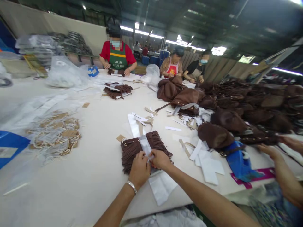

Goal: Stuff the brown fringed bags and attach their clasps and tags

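A brown fringed bag [132, 149] lies flat on the white table [94, 176] in front of me. A white paper strip [145, 145] runs down its middle. My left hand [139, 168], with a silver bracelet at the wrist, and my right hand [160, 159] meet at the strip's near end. Both are closed, fingers pinching the paper there. White paper sheets [162, 187] lie under the bag's near edge.
A heap of brown bags [239, 110] fills the right side. Loose white paper pieces [205, 162] and a blue bag [239, 160] lie nearby. Another person's hands [272, 151] reach in at right. Tags with cords [56, 132] lie at left. Three workers sit across the table.
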Motion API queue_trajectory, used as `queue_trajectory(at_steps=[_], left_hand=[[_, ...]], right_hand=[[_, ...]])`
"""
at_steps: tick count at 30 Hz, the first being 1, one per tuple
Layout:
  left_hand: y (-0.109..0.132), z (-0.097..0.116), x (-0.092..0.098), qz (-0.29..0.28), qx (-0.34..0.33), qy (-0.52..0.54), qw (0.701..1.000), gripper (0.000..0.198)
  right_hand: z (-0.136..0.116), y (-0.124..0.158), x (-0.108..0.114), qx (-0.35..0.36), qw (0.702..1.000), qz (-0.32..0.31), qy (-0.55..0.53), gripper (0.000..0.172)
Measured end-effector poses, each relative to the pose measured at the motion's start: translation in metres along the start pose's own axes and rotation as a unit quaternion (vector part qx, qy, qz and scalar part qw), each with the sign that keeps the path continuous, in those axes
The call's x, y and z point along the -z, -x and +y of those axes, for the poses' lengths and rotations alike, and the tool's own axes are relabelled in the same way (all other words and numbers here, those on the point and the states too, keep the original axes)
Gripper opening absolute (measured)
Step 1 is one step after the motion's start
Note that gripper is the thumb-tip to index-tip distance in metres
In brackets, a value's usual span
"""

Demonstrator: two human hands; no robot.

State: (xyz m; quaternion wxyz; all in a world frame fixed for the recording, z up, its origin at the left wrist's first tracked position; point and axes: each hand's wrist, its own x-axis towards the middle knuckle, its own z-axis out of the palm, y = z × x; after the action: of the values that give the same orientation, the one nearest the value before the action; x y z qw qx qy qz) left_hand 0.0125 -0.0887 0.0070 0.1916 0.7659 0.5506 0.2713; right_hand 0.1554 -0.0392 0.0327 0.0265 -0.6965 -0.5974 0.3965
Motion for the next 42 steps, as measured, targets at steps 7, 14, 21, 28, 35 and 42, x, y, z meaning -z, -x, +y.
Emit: queue_trajectory(at_steps=[7, 14, 21, 28, 35, 42], left_hand=[[-0.012, -0.001, 0.006, -0.034, 0.042, -0.01, 0.998, 0.021], [-0.033, 0.001, 0.003, -0.064, 0.131, -0.046, 0.988, 0.013], [-0.039, 0.003, 0.002, -0.075, 0.154, -0.064, 0.983, 0.018], [-0.039, 0.01, 0.006, -0.086, 0.155, -0.073, 0.981, 0.014], [-0.041, 0.012, -0.002, -0.094, 0.181, -0.079, 0.976, 0.02], [-0.038, 0.016, 0.0, -0.076, 0.165, -0.064, 0.981, 0.01]], right_hand=[[-0.012, -0.008, -0.001, -0.052, 0.997, 0.004, 0.065, 0.038], [-0.023, 0.001, 0.009, -0.017, 0.989, -0.005, 0.15, 0.016], [-0.011, 0.027, 0.023, 0.072, 0.964, 0.06, 0.247, 0.02], [0.009, 0.033, 0.031, 0.134, 0.934, 0.07, 0.322, 0.024], [0.027, 0.026, 0.032, 0.156, 0.937, 0.054, 0.309, 0.029], [0.037, 0.032, 0.043, 0.185, 0.951, 0.024, 0.245, 0.024]])
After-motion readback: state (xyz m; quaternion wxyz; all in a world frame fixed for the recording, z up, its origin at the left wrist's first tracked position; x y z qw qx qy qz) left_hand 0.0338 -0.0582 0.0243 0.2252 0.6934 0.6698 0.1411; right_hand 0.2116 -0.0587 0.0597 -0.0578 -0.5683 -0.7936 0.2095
